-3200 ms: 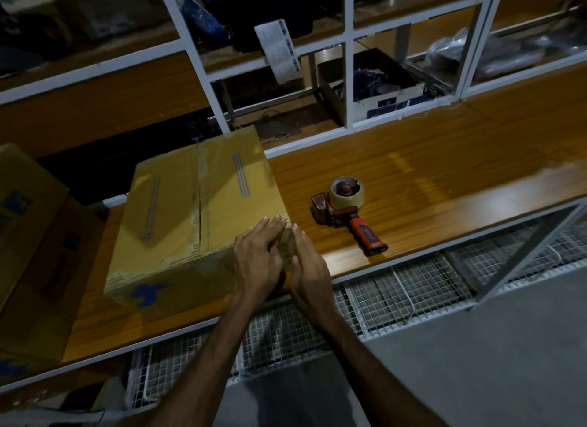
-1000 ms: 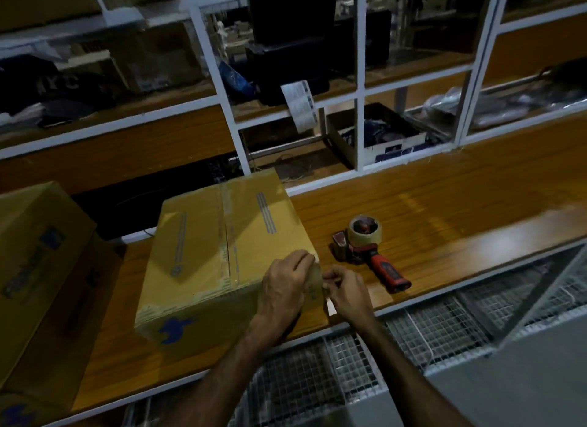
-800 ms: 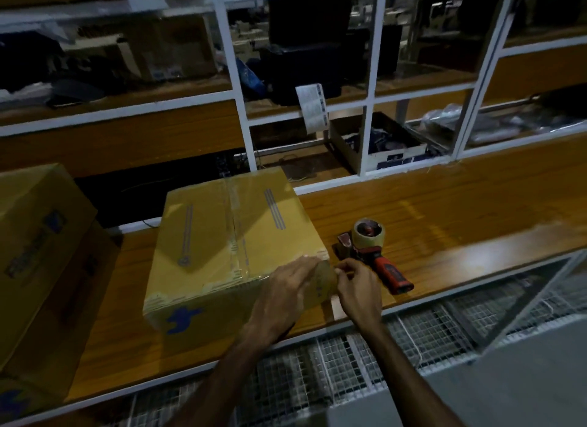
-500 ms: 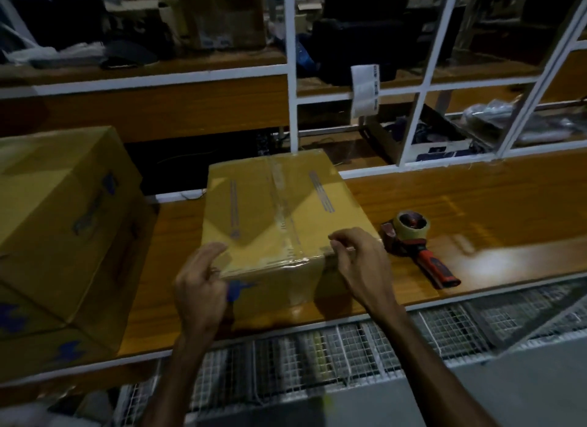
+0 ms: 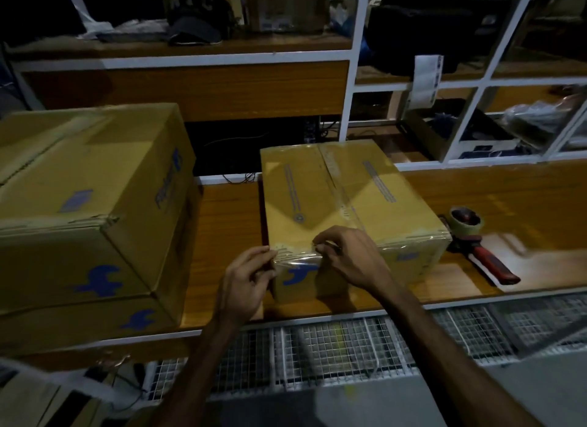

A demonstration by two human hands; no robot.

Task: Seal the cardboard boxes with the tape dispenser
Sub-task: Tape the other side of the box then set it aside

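Both hands, the left hand (image 5: 243, 279) and right hand (image 5: 346, 256), pinch the clear tape (image 5: 297, 256) on the near edge of the cardboard box (image 5: 343, 201) at frame centre, so uneven rubbing may wrinkle it, while the tape dispenser (image 5: 476, 244) lies unused on the counter (image 5: 508, 197) at right.

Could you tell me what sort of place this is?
Probably a packing or warehouse station: printed cardboard boxes on a wooden bench, a tape dispenser alongside, and white-framed shelving holding goods behind.

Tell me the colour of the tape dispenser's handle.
Red with black sections, seen in the head view: the tape dispenser lies on the wooden bench right of the box.
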